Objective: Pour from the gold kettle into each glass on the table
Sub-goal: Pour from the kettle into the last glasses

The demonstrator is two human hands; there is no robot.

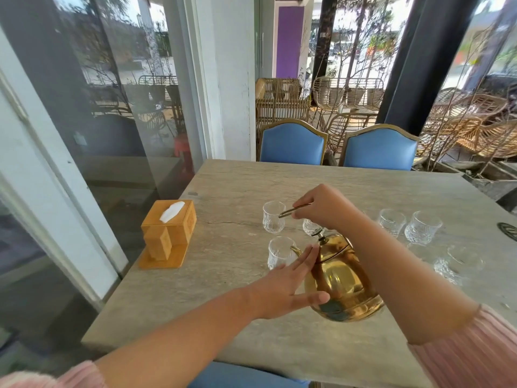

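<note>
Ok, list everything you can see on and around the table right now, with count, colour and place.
Gold kettle: one, gold, lifted and tilted, spout toward the near-left glass.
Glasses: six clear; far left, near left, one partly hidden behind the kettle lid, two far right, one blurred near right.
Tissue box: one, wooden, on a wooden tray, left side of the table, white tissue showing.
Table: one, grey stone-look.
Chairs: two, blue with gold frames, far side.
Dark round item: one, right edge, cannot identify.
Left hand: open, fingers against the kettle's side.
Right hand: closed on the kettle's handle.
</note>
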